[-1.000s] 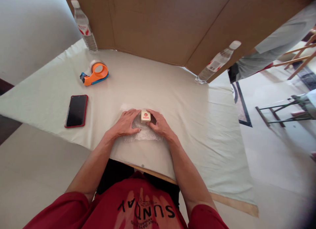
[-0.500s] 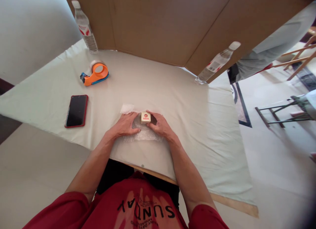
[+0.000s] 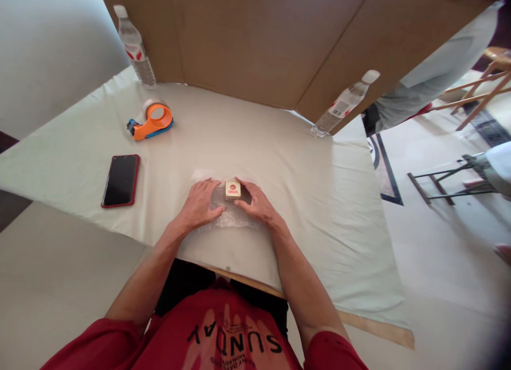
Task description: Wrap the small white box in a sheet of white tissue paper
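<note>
A small cream box point(image 3: 232, 189) with a red round label stands on a sheet of clear bubble wrap point(image 3: 231, 218) near the front edge of the table point(image 3: 279, 162). My right hand point(image 3: 257, 205) curls around the box's right side, thumb and fingers gripping it. My left hand point(image 3: 198, 205) lies flat on the bubble wrap just left of the box, fingers stretched out and pressing the sheet down.
A red-cased phone point(image 3: 120, 180) lies to the left. An orange tape dispenser point(image 3: 153, 120) sits farther back. Two water bottles point(image 3: 133, 40) point(image 3: 344, 104) stand against a brown cardboard screen point(image 3: 259, 40). A person in grey point(image 3: 435, 77) and wooden furniture are at the right.
The far corner of the bubble wrap lifted briefly, then lay flat again. My hands stay on the box and wrap; the view has shifted slightly.
</note>
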`<state>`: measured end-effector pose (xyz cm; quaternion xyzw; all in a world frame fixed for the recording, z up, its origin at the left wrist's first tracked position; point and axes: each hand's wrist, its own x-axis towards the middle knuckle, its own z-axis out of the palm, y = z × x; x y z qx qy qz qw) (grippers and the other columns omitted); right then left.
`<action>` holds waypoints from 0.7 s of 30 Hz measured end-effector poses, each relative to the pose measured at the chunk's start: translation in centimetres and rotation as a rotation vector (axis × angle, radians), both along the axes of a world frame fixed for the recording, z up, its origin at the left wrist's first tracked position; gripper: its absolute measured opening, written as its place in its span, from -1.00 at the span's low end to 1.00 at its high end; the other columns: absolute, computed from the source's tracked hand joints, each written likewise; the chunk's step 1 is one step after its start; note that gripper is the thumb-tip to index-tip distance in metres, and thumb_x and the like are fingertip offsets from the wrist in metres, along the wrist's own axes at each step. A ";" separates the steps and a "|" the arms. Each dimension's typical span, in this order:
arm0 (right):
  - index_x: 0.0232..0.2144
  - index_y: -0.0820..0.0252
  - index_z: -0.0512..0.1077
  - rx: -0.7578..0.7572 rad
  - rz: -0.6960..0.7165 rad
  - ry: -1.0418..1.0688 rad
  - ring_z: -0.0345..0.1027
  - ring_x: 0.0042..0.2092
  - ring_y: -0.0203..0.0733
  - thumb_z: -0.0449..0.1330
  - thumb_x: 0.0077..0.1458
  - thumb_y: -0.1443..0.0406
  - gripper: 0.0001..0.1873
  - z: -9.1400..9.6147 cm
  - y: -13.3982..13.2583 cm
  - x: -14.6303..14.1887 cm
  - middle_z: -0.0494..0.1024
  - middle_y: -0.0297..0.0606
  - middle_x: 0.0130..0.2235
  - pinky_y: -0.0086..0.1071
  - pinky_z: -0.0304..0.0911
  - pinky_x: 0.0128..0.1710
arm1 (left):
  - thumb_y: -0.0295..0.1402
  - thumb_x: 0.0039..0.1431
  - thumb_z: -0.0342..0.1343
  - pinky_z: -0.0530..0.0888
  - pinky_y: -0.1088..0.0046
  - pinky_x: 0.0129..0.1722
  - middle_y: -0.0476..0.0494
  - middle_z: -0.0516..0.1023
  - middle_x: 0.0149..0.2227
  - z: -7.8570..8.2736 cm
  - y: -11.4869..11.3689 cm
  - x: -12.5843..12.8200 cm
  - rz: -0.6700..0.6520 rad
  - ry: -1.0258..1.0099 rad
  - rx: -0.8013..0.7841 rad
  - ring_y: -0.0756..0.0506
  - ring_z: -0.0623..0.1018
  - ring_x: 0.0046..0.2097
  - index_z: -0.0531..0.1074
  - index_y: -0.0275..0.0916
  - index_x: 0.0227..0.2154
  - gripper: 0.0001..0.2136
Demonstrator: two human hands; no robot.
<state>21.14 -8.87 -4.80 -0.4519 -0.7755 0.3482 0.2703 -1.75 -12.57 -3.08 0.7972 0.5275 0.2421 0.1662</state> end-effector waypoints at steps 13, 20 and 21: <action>0.42 0.03 0.00 -0.146 -0.031 0.202 0.22 0.30 0.08 0.09 0.22 -0.13 -0.14 0.4 -0.2 0.2 0.34 -0.06 0.30 0.04 0.08 0.32 | -0.44 0.12 0.17 0.37 0.03 0.16 -0.29 0.54 0.03 0.5 -3.3 0.8 -0.161 0.172 -0.022 -0.32 0.46 0.17 0.49 -0.24 -0.19 -0.82; 0.42 0.08 0.01 -0.170 -0.041 0.262 0.22 0.31 0.04 0.02 0.26 -0.15 -0.17 0.0 0.1 0.3 0.35 -0.04 0.28 -0.01 0.08 0.32 | -0.45 0.06 0.21 0.36 -0.05 0.21 -0.35 0.49 0.12 1.3 -3.9 0.8 -0.225 0.264 -0.064 -0.45 0.36 0.27 0.53 -0.26 -0.16 -0.76; 0.42 0.09 0.00 -0.173 -0.044 0.266 0.22 0.30 0.04 0.02 0.26 -0.14 -0.16 0.0 0.1 0.3 0.36 -0.04 0.28 -0.02 0.08 0.32 | -0.47 0.06 0.20 0.37 -0.05 0.20 -0.35 0.49 0.12 1.3 -3.9 0.9 -0.225 0.278 -0.060 -0.45 0.36 0.27 0.53 -0.27 -0.17 -0.76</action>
